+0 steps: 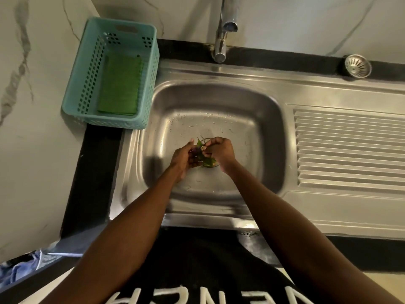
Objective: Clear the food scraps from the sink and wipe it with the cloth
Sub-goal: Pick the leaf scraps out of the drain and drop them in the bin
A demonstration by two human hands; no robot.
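Both hands are down in the steel sink, over its middle. My left hand cups green leafy food scraps with curled fingers. My right hand pinches a thin piece of the scraps just beside it. Small bits and water drops speckle the basin floor. The drain is hidden under the hands and scraps. A folded green cloth lies inside the teal basket to the left of the sink.
The faucet stands at the back above the basin. A metal drain strainer sits on the dark counter at back right. The ribbed drainboard stretches to the right. Marble wall lies to the left and behind.
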